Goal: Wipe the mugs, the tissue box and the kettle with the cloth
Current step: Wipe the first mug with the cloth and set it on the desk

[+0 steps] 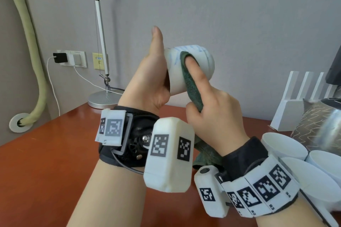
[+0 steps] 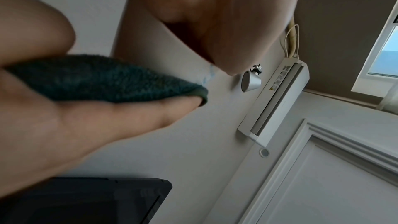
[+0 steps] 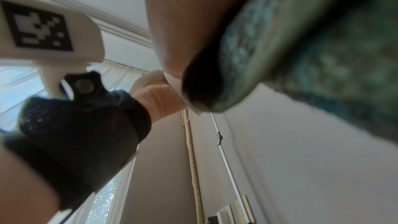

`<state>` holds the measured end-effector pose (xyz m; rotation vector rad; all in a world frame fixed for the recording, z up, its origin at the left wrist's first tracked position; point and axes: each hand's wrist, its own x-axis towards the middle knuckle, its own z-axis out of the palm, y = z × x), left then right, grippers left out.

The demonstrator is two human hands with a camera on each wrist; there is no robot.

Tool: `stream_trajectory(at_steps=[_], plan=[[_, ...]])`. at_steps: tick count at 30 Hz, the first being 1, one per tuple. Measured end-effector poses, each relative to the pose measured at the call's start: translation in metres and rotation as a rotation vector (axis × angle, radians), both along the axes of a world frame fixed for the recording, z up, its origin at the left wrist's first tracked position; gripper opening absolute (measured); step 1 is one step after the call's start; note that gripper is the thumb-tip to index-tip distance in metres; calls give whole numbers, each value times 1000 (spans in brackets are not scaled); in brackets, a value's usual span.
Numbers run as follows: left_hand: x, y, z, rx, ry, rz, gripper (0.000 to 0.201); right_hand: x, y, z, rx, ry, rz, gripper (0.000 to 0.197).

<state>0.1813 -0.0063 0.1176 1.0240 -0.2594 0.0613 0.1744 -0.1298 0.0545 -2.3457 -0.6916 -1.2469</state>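
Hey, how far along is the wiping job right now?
In hand: the left hand holds a white mug tilted in the air while the right hand rubs it with the green cloth. Nothing shows as finished. The other mugs and kettle wait on the table.

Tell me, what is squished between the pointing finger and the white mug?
The green cloth. The right hand presses it against the mug that the left hand holds up; the head view shows it best.

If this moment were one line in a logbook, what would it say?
step: wiping mug | left hand: holds white mug in the air | right hand: presses green cloth on mug
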Motion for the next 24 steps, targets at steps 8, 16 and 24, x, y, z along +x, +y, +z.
stream_trajectory(at_steps=[8, 16, 24], plan=[[2, 6, 0, -104, 0, -46, 76, 0, 2, -4, 3, 24, 41, 86], [1, -8, -2, 6, 20, -29, 74, 2, -5, 2, 26, 37, -14, 88], [4, -2, -2, -75, 45, -65, 76, 0, 5, -6, -1, 68, 50, 87]])
